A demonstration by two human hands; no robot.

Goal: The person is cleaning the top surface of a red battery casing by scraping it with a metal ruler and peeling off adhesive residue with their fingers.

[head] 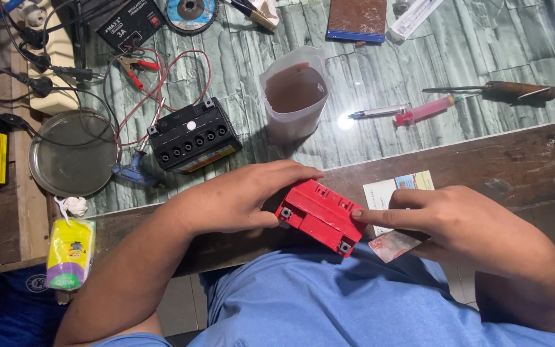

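A small red battery [321, 216] rests at the near wooden edge of the bench, tilted. My left hand [239, 196] grips its left side, fingers curled over the top and thumb below. My right hand [457, 222] touches its right end with the index fingertip. Under my right hand lie a paper card [387, 190] and a reddish slip [394, 244]. A black battery [192, 136] with a row of open filler holes sits farther back on the tiled top.
A cut plastic container [294, 95] of brownish liquid stands behind the red battery. Red clip leads [141, 71], a round metal lid [72, 153], a red syringe [424, 110], a pen [378, 113], a wooden-handled tool [515, 91], a power strip [52, 58] and a yellow packet [70, 252] lie around.
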